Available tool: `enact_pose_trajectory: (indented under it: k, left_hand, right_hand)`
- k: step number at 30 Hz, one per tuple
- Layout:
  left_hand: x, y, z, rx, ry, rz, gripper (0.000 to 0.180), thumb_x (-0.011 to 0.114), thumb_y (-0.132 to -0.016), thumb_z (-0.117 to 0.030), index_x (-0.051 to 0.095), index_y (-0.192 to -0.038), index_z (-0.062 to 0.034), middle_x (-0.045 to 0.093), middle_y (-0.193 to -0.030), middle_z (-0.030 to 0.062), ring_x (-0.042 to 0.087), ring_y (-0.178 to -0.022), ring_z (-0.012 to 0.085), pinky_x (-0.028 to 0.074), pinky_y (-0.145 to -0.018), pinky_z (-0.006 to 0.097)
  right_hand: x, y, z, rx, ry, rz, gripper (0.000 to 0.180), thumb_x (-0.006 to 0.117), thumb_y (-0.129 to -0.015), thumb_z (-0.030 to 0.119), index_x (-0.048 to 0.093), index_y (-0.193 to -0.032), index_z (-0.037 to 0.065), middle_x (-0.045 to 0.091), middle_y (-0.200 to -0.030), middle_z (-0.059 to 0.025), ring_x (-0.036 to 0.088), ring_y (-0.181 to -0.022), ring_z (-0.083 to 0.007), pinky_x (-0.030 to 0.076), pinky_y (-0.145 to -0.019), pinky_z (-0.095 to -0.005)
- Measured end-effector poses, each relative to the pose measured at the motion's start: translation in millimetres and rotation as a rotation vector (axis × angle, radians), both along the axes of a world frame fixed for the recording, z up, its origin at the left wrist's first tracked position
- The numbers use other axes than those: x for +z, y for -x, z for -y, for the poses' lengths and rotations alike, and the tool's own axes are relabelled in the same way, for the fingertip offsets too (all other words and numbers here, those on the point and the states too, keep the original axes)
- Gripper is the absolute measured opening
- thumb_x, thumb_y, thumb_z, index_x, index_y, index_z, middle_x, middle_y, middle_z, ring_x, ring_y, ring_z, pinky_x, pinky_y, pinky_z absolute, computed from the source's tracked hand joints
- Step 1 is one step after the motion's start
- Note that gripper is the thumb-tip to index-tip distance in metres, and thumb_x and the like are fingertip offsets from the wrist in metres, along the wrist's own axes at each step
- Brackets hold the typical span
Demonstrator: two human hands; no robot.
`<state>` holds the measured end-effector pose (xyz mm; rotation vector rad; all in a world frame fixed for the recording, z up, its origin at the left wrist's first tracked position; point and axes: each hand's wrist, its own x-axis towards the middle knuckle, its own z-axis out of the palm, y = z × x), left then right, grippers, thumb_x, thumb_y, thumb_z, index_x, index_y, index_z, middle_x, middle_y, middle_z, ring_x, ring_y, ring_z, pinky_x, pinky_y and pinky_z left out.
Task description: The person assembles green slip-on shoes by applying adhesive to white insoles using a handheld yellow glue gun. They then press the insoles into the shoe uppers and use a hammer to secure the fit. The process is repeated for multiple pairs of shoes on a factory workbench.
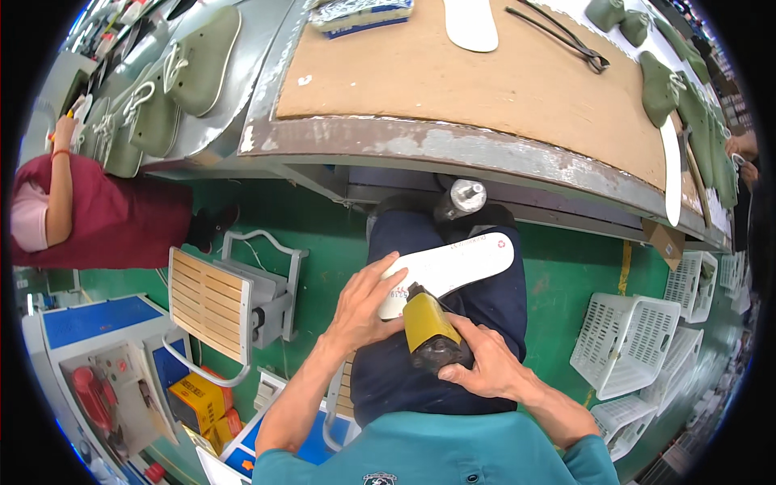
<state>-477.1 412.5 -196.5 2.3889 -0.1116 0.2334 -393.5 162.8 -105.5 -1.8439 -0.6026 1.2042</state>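
Note:
A white shoe insole (453,263) lies across my lap on dark trousers. My left hand (368,303) presses down on its near end, fingers spread over it. My right hand (477,364) grips a yellow and black hand tool (432,327), whose tip touches the insole next to my left fingers. A silver metal post (462,198) rises just beyond my knees, under the bench edge.
A worn bench with a brown board (485,81) carries another white insole (471,24), black pincers (566,36) and green shoe uppers (671,89). White plastic baskets (626,343) stand at right, a slatted chair (210,307) at left, and a person in maroon (89,218) sits far left.

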Motion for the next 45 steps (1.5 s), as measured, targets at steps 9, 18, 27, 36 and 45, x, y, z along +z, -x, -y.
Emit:
enact_pose_trajectory:
  k: [9, 18, 27, 36, 45]
  left_hand:
    - [-16.6, 4.6, 2.1, 0.039, 0.274, 0.093, 0.077, 0.096, -0.059, -0.008, 0.054, -0.124, -0.0053, 0.057, -0.148, 0.0243, 0.060, -0.131, 0.0434, 0.053, -0.108, 0.047]
    - [-11.8, 6.7, 2.5, 0.017, 0.250, 0.095, 0.075, 0.095, -0.063, -0.007, 0.055, -0.127, -0.0047, 0.058, -0.146, 0.0209, 0.059, -0.133, 0.0408, 0.054, -0.107, 0.046]
    - [-6.1, 4.7, 4.1, 0.023, 0.253, 0.048, 0.081, 0.093, -0.062, -0.005, 0.052, -0.132, -0.0035, 0.056, -0.148, 0.0238, 0.057, -0.133, 0.0434, 0.050, -0.111, 0.046]
    - [4.2, -11.3, 27.5, 0.129, -0.053, -0.205, 0.088, 0.081, -0.073, -0.022, 0.042, -0.147, 0.0054, 0.059, -0.108, 0.0224, 0.063, -0.098, 0.0410, 0.054, -0.085, 0.047]
    - [65.3, 32.4, -2.1, 0.136, -0.022, -0.110, 0.087, 0.091, -0.061, -0.028, 0.055, -0.137, -0.0076, 0.065, -0.115, 0.0192, 0.067, -0.101, 0.0387, 0.055, -0.087, 0.047]
  right_hand:
    - [-4.2, 7.5, -6.1, 0.123, -0.027, 0.159, 0.094, 0.082, -0.080, 0.048, 0.044, -0.149, -0.002, 0.068, -0.121, -0.0283, 0.065, -0.102, -0.0486, 0.050, -0.098, -0.0492]
    - [-4.8, 9.2, -6.8, 0.176, -0.025, 0.190, 0.094, 0.082, -0.079, 0.053, 0.047, -0.146, -0.002, 0.070, -0.114, -0.0275, 0.065, -0.100, -0.0485, 0.050, -0.097, -0.0500]
    - [-16.3, 19.7, 2.7, 0.065, 0.032, 0.162, 0.096, 0.085, -0.076, 0.053, 0.046, -0.146, -0.001, 0.070, -0.113, -0.0279, 0.065, -0.101, -0.0490, 0.050, -0.096, -0.0525]
    - [19.2, 27.9, 23.3, 0.326, 0.135, 0.305, 0.101, 0.086, -0.077, 0.057, 0.048, -0.147, -0.007, 0.070, -0.114, -0.0272, 0.065, -0.111, -0.0442, 0.047, -0.105, -0.0496]
    - [-17.8, -4.9, 75.1, -0.616, -0.338, -0.706, 0.110, 0.032, -0.097, 0.082, 0.025, -0.156, -0.011, 0.057, -0.139, -0.0315, 0.070, -0.109, -0.0397, 0.062, -0.085, -0.0454]
